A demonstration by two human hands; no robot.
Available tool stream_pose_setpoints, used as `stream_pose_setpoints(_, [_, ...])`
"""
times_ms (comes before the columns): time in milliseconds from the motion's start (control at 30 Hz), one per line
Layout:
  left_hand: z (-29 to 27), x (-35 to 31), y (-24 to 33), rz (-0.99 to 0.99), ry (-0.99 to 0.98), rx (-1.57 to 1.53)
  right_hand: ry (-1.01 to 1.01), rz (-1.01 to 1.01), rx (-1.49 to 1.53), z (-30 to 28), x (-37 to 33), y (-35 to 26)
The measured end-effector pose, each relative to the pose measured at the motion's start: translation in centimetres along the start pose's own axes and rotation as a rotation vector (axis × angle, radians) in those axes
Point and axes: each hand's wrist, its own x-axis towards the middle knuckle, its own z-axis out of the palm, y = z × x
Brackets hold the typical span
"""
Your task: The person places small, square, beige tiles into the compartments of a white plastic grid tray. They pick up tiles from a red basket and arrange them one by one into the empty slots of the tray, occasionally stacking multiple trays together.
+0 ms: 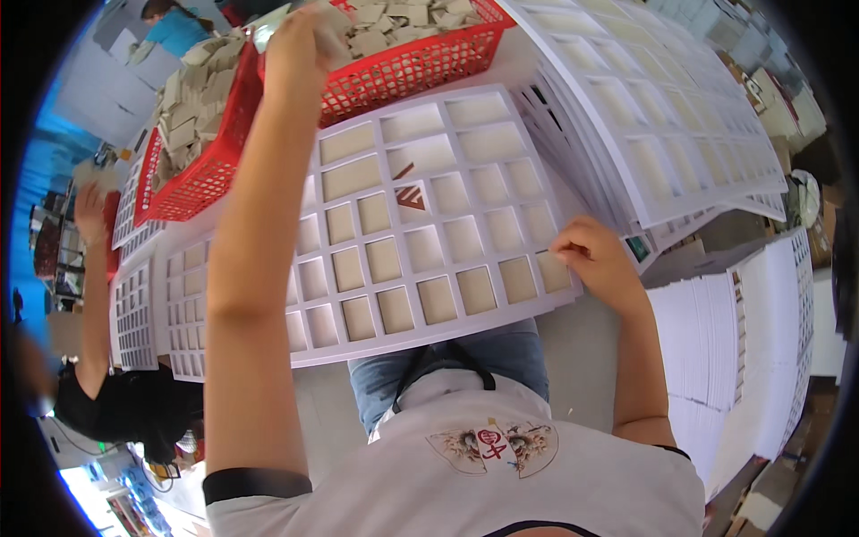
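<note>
In front of me lies a white display board (pixel 429 309) with rows of square and oblong openings. Beige tiles (pixel 438 300) fill several openings along its near edge and left part; others are white. My left arm stretches across the board, and my left hand (pixel 300 40) is up at the red baskets of tiles, its fingers blurred and partly hidden. Something pale and shiny (pixel 268 29) shows beside it. My right hand (pixel 591 253) is at the board's right edge, fingers curled, thumb and fingertip together over the near-right corner opening. Whether a tile is pinched there is hidden.
Two red plastic baskets (pixel 412 76) heaped with beige tile pieces stand at the board's far side. Stacked white boards (pixel 680 125) lean at the right, with more piled sheets (pixel 693 340) below. A co-worker's arm (pixel 92 286) reaches in at left; another person (pixel 177 31) is farther back.
</note>
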Motion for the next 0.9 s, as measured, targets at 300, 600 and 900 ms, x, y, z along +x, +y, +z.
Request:
stream_pose_setpoints(300, [-8.0, -3.8, -0.2, 0.688, -0.289, 1.42, 0.198, -0.158, -0.582, 2.7, -5.3, -0.5])
stream_pose_setpoints(600, [-21.4, -34.1, -1.5, -0.307, 0.259, 1.24, 0.118, 0.405, 0.551, 2.6, 1.8, 6.0])
stream_pose_setpoints(900, [-17.5, -34.5, 0.5, -0.817, 0.106, 0.136, -0.084, 0.537, 0.773, 3.7, 2.7, 5.4])
